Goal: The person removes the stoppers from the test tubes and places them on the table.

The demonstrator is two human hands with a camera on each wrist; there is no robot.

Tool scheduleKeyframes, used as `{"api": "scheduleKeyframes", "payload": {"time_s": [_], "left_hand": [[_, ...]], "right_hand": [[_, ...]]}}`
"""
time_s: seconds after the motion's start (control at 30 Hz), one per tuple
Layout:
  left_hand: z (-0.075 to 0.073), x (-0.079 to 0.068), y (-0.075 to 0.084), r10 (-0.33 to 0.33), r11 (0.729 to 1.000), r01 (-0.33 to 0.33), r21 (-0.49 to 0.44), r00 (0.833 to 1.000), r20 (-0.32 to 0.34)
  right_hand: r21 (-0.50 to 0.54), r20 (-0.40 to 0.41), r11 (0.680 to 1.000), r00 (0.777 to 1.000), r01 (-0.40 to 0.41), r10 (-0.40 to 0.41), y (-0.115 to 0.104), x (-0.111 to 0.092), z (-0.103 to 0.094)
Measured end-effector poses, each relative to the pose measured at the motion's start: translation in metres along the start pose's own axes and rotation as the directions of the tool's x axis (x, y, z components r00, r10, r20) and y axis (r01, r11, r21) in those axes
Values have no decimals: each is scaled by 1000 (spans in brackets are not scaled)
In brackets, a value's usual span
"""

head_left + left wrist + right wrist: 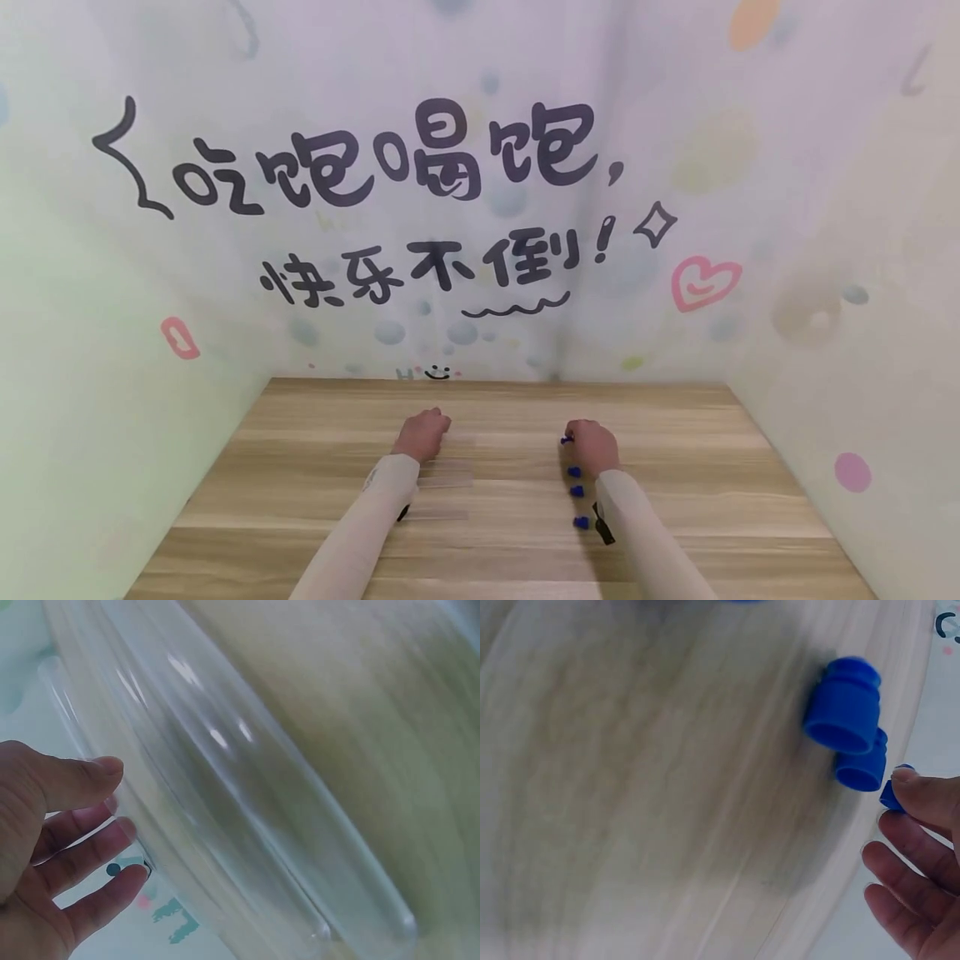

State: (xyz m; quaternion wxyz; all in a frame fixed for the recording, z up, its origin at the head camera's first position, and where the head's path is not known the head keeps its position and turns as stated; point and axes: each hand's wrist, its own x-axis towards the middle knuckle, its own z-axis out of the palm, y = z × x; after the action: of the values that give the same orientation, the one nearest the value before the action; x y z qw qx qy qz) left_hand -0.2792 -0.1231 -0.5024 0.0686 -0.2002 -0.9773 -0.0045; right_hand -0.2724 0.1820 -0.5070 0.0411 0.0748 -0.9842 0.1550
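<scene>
In the left wrist view several clear test tubes (300, 802) lie side by side on the wooden table. My left hand (422, 435) is at the far end of this row, with thumb and index finger pinching the outermost clear tube (66, 709); the other fingers are spread. Across from it, my right hand (595, 446) pinches a small blue rubber stopper (889, 796) between thumb and index finger, most of it hidden by the fingertips. Nearer the body, more blue stoppers (845, 709) stand in a line beside the right forearm.
The wood-grain table (517, 550) meets a printed wall covering (480, 350) at its back edge, with side walls left and right. A black strap end (603, 525) hangs from the right wrist beside the nearest blue stopper (581, 522).
</scene>
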Motion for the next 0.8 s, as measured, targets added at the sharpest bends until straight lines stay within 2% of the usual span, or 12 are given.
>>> {"api": "scheduleKeyframes", "payload": {"time_s": [0.4, 0.8], "left_hand": [[-1, -4, 3, -6, 1000, 6, -1, 1000, 10], [2, -4, 1, -32, 999, 32, -2, 999, 4]], "right_hand": [[4, 52, 999, 998, -40, 40, 9, -3, 7], [-1, 29, 1000, 999, -16, 16, 10, -5, 6]]}}
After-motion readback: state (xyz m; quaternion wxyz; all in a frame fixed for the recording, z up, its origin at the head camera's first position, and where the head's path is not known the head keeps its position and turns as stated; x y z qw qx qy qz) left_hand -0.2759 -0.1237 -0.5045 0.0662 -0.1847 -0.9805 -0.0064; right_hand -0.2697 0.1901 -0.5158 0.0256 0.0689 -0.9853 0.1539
